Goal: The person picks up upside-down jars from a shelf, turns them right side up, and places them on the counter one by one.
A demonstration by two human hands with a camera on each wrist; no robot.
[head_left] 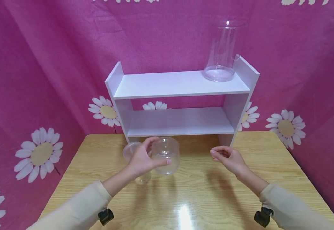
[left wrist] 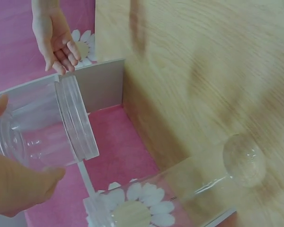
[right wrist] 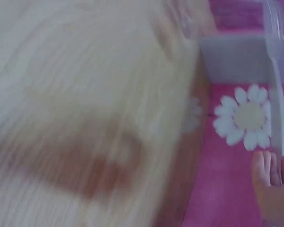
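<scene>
Clear plastic, apparently: the left hand (head_left: 142, 159) grips the jar (head_left: 171, 151) in front of the shelf (head_left: 167, 85); the right hand (head_left: 229, 160) holds nothing. It should be light, stiff, slippery; clasp it round the sides.

A small draped booth (head_left: 32, 83) is seen; home, lab or office can't be told. Back and both sides are closed off by pink cloth (head_left: 167, 41) printed with white daisies (head_left: 41, 154). Wood-grain worktop (head_left: 270, 166) is boxed in, with white shelf unit (head_left: 169, 85) set at far edge.
</scene>
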